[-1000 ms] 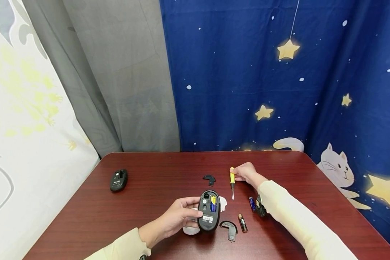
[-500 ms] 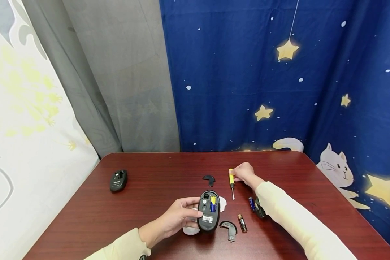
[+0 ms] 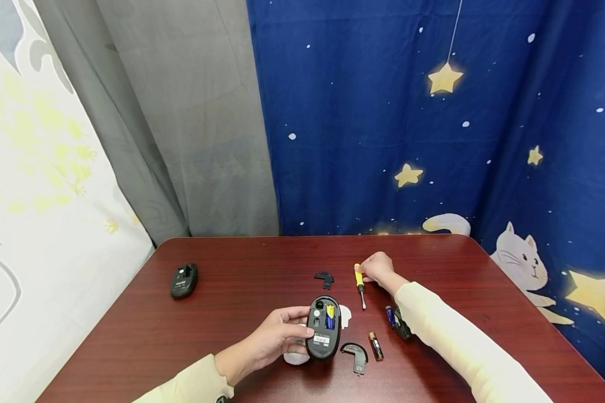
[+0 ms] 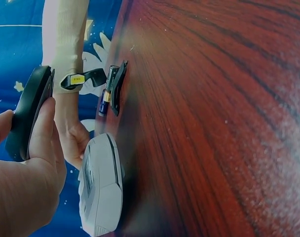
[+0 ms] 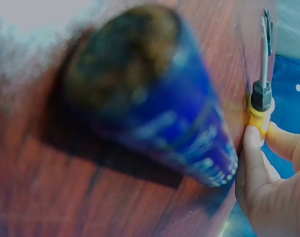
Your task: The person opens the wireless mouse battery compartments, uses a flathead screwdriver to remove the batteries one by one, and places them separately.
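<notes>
My left hand (image 3: 272, 336) grips a black computer mouse (image 3: 324, 336) with its underside facing up. A yellow and blue battery (image 3: 330, 316) sits in the mouse's uncovered compartment. In the left wrist view the mouse is raised above a white mouse (image 4: 100, 190) lying on the table. Farther back, my right hand (image 3: 380, 267) pinches the yellow handle of a screwdriver (image 3: 359, 278), whose metal shaft points toward me. The right wrist view shows thumb and fingers on that handle (image 5: 258, 118). A blue battery (image 5: 184, 113) looms large there, close to the camera.
Another black mouse (image 3: 184, 280) lies at the left, underside up. Two curved black battery covers (image 3: 325, 277) rest on the table, the nearer cover (image 3: 357, 358) beside a black and copper battery (image 3: 376, 346). A white piece (image 3: 345, 316) shows behind the held mouse. Curtains (image 3: 363, 112) hang behind.
The screwdriver's handle end has shifted slightly left and toward me with my right hand, and its tip has swung slightly right. My left hand and the mouse stay nearly still.
</notes>
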The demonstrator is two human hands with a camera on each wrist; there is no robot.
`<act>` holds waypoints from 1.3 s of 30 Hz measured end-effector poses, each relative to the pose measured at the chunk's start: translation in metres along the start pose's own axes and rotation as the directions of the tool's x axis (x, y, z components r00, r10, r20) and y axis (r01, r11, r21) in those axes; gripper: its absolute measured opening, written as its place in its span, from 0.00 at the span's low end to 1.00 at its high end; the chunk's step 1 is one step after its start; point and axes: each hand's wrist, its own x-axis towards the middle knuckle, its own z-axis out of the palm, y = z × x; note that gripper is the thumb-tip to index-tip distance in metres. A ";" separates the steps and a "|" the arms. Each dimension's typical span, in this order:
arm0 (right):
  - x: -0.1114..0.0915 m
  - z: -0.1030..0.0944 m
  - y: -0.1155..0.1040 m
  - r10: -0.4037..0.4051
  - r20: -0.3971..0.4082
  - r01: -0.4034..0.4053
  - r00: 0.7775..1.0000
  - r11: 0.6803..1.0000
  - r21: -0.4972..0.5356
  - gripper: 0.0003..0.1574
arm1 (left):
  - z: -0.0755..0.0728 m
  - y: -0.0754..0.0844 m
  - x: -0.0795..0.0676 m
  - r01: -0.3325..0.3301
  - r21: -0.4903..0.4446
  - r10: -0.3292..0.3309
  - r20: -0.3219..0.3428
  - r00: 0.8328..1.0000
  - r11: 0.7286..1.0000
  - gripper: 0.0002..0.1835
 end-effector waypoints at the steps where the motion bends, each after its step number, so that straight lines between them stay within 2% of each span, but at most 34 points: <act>1: -0.001 0.000 -0.001 0.003 0.001 -0.003 1.000 1.000 -0.005 0.07 | 0.000 0.000 0.000 0.000 0.000 0.000 -0.001 1.000 1.000 0.30; 13: -0.003 -0.004 -0.002 -0.002 0.037 0.001 0.999 1.000 0.018 0.09 | 0.001 0.001 -0.001 0.000 0.006 0.000 -0.004 1.000 1.000 0.30; 20: -0.015 -0.013 -0.018 -0.012 0.076 0.006 0.997 0.997 0.077 0.11 | 0.001 0.001 -0.001 0.000 0.006 0.000 -0.010 1.000 1.000 0.30; 26: -0.032 -0.023 -0.036 -0.073 0.165 0.050 0.984 0.988 0.143 0.15 | 0.001 0.002 -0.002 -0.002 -0.003 0.002 -0.004 1.000 1.000 0.30; 32: -0.046 -0.031 -0.046 -0.158 0.261 0.104 0.952 0.972 0.210 0.17 | 0.001 0.001 -0.002 -0.005 -0.002 0.005 0.002 1.000 1.000 0.30; 39: -0.064 -0.034 -0.049 -0.312 0.394 0.195 0.865 0.931 0.308 0.19 | 0.001 0.001 -0.003 -0.002 -0.002 0.002 -0.004 1.000 1.000 0.30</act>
